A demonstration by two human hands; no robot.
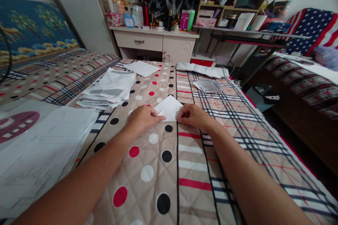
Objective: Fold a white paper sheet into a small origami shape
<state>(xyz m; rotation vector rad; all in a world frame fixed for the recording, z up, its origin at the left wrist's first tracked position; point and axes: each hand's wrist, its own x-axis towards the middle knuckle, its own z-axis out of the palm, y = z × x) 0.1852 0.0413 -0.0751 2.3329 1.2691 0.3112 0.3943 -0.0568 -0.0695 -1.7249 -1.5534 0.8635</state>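
Note:
A small folded piece of white paper [169,108] lies on the patterned bedspread [155,147] in front of me, with a point at its far end and a straight near edge. My left hand [144,116] is closed on its left corner, the thumb lying along the near edge. At the right corner, my right hand [192,115] pinches the paper between thumb and curled fingers. Both hands rest low, close to the bedspread.
Stacked papers [108,89] and a larger pile of printed sheets [50,147] lie on the left. Beyond are a white sheet [142,68], a silvery packet [208,85] and a long folded white item [202,69]. A dresser [150,40] stands at the back.

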